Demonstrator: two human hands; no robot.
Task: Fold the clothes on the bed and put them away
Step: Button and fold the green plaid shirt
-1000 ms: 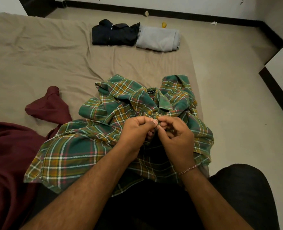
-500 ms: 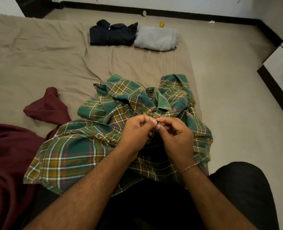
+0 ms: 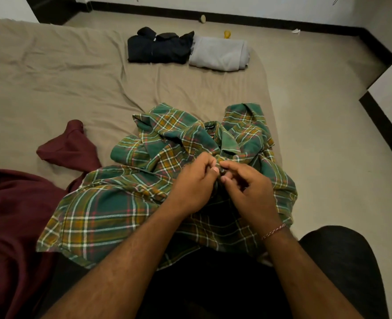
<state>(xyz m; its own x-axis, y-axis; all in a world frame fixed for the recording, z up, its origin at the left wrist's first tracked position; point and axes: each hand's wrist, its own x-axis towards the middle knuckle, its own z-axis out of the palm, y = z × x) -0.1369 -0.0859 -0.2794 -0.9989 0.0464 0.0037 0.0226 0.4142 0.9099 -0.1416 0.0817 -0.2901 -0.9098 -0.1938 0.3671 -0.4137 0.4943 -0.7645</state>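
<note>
While both hands point(image 3: 222, 180) still pinch, plaid shirt point(image 3: 112, 210) unmoved.

A green shirt point(image 3: 112, 208) with yellow, white and red checks lies on the tan bed point(image 3: 52, 84), maroon cloth point(image 3: 13, 215) at nine o'clock, and navy point(image 3: 158, 46) and grey point(image 3: 218, 54) folded clothes at twelve o'clock.

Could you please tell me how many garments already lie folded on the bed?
2: a dark folded garment at the far end of the bed, and a grey folded garment touching its right side. Nothing seems to hide others.
</note>
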